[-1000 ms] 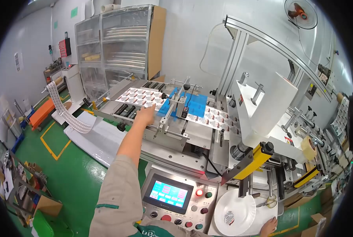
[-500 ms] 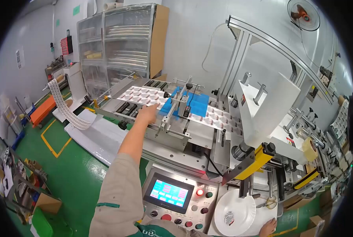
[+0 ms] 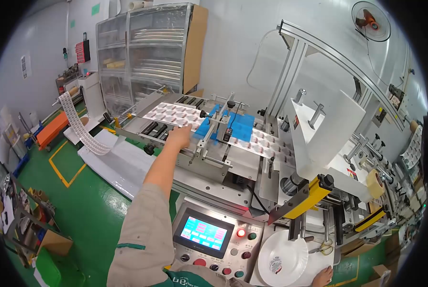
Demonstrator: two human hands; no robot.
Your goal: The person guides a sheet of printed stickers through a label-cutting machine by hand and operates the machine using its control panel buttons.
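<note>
We have our left hand [image 3: 179,137] at the near edge of the web [image 3: 168,113], 1 finger extended; the web shows on 2 sides of the blue sheet [image 3: 242,127]. Our right hand [image 3: 323,277] is at the edge of the board [image 3: 315,266], bare room between it and the plate [image 3: 290,257]. We cannot tell either grip.

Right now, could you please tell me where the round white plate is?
In the head view, the round white plate lies at the lower right, between the touchscreen control panel on its left and the person's right hand on its right.
</note>
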